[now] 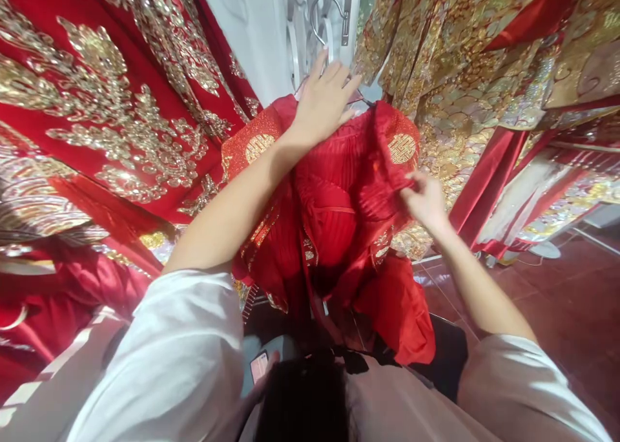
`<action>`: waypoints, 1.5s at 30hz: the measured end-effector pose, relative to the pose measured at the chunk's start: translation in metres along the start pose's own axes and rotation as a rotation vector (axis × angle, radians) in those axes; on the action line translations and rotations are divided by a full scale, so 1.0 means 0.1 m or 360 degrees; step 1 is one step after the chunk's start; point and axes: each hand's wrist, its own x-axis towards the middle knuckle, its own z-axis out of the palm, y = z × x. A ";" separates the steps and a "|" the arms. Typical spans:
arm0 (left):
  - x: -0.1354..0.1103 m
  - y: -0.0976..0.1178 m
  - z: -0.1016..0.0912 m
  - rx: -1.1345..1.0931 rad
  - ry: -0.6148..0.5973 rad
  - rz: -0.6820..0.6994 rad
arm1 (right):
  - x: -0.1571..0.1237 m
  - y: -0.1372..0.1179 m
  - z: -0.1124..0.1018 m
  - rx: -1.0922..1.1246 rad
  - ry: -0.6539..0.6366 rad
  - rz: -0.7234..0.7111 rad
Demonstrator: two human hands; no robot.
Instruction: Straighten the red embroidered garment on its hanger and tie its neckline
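Observation:
A red jacket (pixel 259 135) with gold round emblems on its shoulders hangs on a hanger (pixel 320 25) in front of me. My left hand (pixel 325 99) is at the collar and the hanger's neck, its fingers stretched out and apart; one fingertip meets the base of the metal hook. On the other side, my right hand (pixel 425 199) is closed on the edge of a pleated red garment (pixel 332 170) that lies inside the jacket, drawing it outward near the shoulder emblem. The lower part of the clothing falls into shadow.
Red gowns with gold sequins (pixel 140 132) hang at the left, gold patterned robes (pixel 445 61) at the right. Below, a hand holds a phone (pixel 259 366) beside dark hair (pixel 300 397). A dark seat (pixel 448 351) stands on the reddish tiled floor (pixel 552 293).

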 end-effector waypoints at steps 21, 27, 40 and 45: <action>0.33 0.01 0.15 -0.0102 -0.0209 -0.0023 | 1.14 -0.42 -0.12 -0.0030 0.0017 0.0061; 0.38 0.01 0.17 -0.0088 -0.0220 -0.0008 | 1.50 -0.66 -0.70 -0.0428 -0.0353 -0.0197; 0.43 0.10 0.20 0.0438 -0.0278 -0.0045 | 0.68 -1.19 -0.06 -0.1225 -0.0135 -0.0485; 0.35 0.01 0.22 0.0153 -0.0214 0.0035 | 0.21 -0.67 0.31 -0.0429 -0.0362 -0.0519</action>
